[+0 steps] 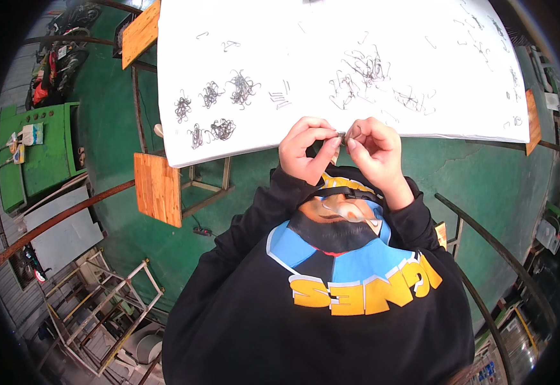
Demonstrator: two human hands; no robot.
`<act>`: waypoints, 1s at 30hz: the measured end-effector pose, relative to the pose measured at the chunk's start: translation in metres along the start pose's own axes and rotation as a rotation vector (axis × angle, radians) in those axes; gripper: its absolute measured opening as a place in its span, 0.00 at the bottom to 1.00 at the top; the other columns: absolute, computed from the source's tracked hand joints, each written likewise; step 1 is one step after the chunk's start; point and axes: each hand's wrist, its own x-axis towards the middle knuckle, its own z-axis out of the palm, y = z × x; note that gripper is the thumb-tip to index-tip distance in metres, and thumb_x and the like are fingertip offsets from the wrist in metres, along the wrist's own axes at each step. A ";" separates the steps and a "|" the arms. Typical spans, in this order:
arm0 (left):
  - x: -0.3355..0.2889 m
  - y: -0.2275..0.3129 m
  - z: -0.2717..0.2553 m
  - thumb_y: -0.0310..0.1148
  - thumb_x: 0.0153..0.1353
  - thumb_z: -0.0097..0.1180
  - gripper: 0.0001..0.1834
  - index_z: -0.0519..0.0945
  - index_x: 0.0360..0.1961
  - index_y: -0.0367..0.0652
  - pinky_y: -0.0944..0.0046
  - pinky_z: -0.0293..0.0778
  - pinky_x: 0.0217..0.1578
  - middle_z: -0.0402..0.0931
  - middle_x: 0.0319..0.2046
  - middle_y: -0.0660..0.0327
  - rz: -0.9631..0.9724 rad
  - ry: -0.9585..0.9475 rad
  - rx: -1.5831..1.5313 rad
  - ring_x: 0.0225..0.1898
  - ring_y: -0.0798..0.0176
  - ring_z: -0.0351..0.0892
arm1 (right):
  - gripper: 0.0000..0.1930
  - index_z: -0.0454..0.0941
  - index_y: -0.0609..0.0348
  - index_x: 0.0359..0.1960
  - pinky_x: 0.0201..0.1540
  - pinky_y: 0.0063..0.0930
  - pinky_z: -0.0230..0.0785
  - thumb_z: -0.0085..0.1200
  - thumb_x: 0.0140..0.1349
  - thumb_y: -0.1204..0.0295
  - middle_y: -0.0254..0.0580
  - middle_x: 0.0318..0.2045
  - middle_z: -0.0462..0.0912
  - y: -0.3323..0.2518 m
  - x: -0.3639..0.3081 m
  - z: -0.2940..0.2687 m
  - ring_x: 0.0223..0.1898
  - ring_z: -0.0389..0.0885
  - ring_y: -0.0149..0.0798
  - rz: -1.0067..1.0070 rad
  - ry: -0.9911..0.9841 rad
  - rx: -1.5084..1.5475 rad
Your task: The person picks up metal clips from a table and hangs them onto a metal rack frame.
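Over the near edge of the white table (pixel 280 38), my hands meet with fingertips almost touching. Thumb and forefinger of my left hand (pixel 309 149) are closed in a pinch on a small dark metal piece (pixel 341 137), mostly covered by the fingers. My right hand (pixel 377 151) is closed too, its thumb and forefinger pinching what looks like a thin dark wire hook beside that piece. Beyond the right hand lies a loose heap of dark wire hooks (pixel 368 66), with a smaller heap of hooks (pixel 411 99) to its right.
Several tangled clusters of hooks (pixel 242 88) lie on the table's left part, near a few short straight pieces (pixel 279 97). More hooks are scattered at the far right. A wooden stool (pixel 158 189) stands by the left corner; a green cabinet (pixel 36 151) is farther left.
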 end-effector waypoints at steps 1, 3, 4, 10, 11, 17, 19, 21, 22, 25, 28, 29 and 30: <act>0.001 0.000 0.000 0.18 0.46 0.54 0.05 0.75 0.27 0.33 0.69 0.67 0.34 0.71 0.29 0.55 0.004 0.005 0.012 0.32 0.63 0.71 | 0.04 0.68 0.63 0.24 0.20 0.13 0.58 0.48 0.47 0.84 0.31 0.19 0.70 0.000 0.000 0.001 0.20 0.66 0.19 -0.031 0.026 -0.077; 0.003 0.001 0.000 0.18 0.45 0.55 0.05 0.75 0.27 0.34 0.69 0.68 0.33 0.71 0.28 0.56 0.022 0.019 0.055 0.31 0.63 0.72 | 0.04 0.69 0.63 0.24 0.20 0.15 0.59 0.49 0.47 0.84 0.34 0.19 0.72 -0.001 -0.001 0.003 0.20 0.67 0.21 -0.096 0.079 -0.234; 0.005 0.002 -0.001 0.18 0.45 0.55 0.05 0.75 0.27 0.34 0.68 0.68 0.32 0.72 0.28 0.56 0.036 0.029 0.087 0.31 0.63 0.72 | 0.04 0.69 0.63 0.24 0.20 0.15 0.59 0.49 0.46 0.84 0.35 0.19 0.72 -0.001 -0.001 0.005 0.19 0.67 0.22 -0.133 0.119 -0.245; 0.006 0.008 0.001 0.20 0.46 0.56 0.05 0.76 0.27 0.36 0.69 0.69 0.29 0.72 0.28 0.57 0.068 -0.003 0.075 0.28 0.65 0.73 | 0.06 0.69 0.64 0.25 0.20 0.17 0.60 0.50 0.44 0.85 0.39 0.20 0.74 -0.011 -0.003 0.010 0.17 0.68 0.28 -0.252 0.175 -0.362; 0.006 0.007 0.002 0.21 0.47 0.55 0.05 0.77 0.28 0.36 0.70 0.70 0.28 0.72 0.28 0.58 0.084 -0.010 0.075 0.27 0.66 0.73 | 0.06 0.69 0.64 0.25 0.20 0.18 0.61 0.50 0.44 0.85 0.40 0.20 0.74 -0.012 -0.004 0.010 0.17 0.68 0.28 -0.299 0.174 -0.373; 0.019 -0.076 0.001 0.30 0.53 0.52 0.06 0.72 0.29 0.38 0.73 0.63 0.24 0.67 0.21 0.65 -0.242 0.194 -0.049 0.21 0.74 0.64 | 0.08 0.69 0.64 0.25 0.17 0.18 0.60 0.50 0.42 0.87 0.42 0.21 0.75 -0.032 -0.006 0.010 0.15 0.67 0.29 -0.400 0.118 -0.408; 0.037 -0.111 -0.013 0.31 0.45 0.59 0.11 0.73 0.29 0.40 0.67 0.65 0.27 0.68 0.21 0.63 -0.348 0.188 0.455 0.23 0.66 0.67 | 0.08 0.69 0.63 0.24 0.16 0.17 0.59 0.50 0.42 0.86 0.42 0.21 0.75 -0.036 -0.011 0.010 0.14 0.66 0.29 -0.366 0.103 -0.415; 0.044 -0.132 -0.031 0.38 0.41 0.61 0.17 0.74 0.30 0.40 0.60 0.64 0.39 0.70 0.27 0.58 -0.242 0.096 0.924 0.34 0.56 0.68 | 0.08 0.69 0.63 0.24 0.16 0.17 0.59 0.50 0.41 0.86 0.41 0.21 0.75 -0.042 -0.014 0.012 0.13 0.66 0.28 -0.359 0.104 -0.421; 0.048 -0.129 -0.035 0.41 0.41 0.62 0.19 0.75 0.31 0.41 0.59 0.63 0.43 0.70 0.29 0.57 -0.311 0.014 1.110 0.37 0.54 0.68 | 0.08 0.69 0.63 0.24 0.16 0.17 0.58 0.50 0.41 0.86 0.41 0.21 0.75 -0.044 -0.015 0.012 0.13 0.66 0.28 -0.355 0.106 -0.422; 0.058 -0.130 -0.037 0.43 0.41 0.60 0.18 0.77 0.29 0.41 0.58 0.66 0.43 0.74 0.30 0.54 -0.484 -0.066 1.043 0.38 0.52 0.70 | 0.08 0.69 0.63 0.23 0.16 0.17 0.58 0.50 0.40 0.87 0.39 0.20 0.73 -0.043 -0.018 0.009 0.12 0.65 0.28 -0.313 0.124 -0.432; 0.070 -0.137 -0.038 0.41 0.42 0.60 0.15 0.78 0.26 0.40 0.57 0.68 0.40 0.76 0.27 0.53 -0.640 -0.099 0.951 0.37 0.51 0.72 | 0.07 0.68 0.64 0.23 0.16 0.17 0.58 0.50 0.40 0.87 0.39 0.19 0.73 -0.040 -0.020 0.010 0.12 0.64 0.27 -0.322 0.156 -0.374; 0.073 -0.140 -0.038 0.40 0.42 0.59 0.14 0.79 0.25 0.40 0.57 0.69 0.40 0.77 0.26 0.53 -0.689 -0.102 0.924 0.37 0.51 0.73 | 0.07 0.68 0.64 0.22 0.16 0.17 0.58 0.50 0.40 0.87 0.39 0.19 0.73 -0.040 -0.021 0.011 0.12 0.64 0.27 -0.334 0.169 -0.348; 0.074 -0.142 -0.038 0.39 0.42 0.59 0.12 0.79 0.25 0.41 0.58 0.69 0.39 0.77 0.25 0.53 -0.640 -0.103 0.939 0.35 0.51 0.74 | 0.07 0.68 0.64 0.22 0.16 0.17 0.58 0.50 0.40 0.87 0.39 0.19 0.72 -0.040 -0.021 0.011 0.12 0.64 0.27 -0.322 0.169 -0.349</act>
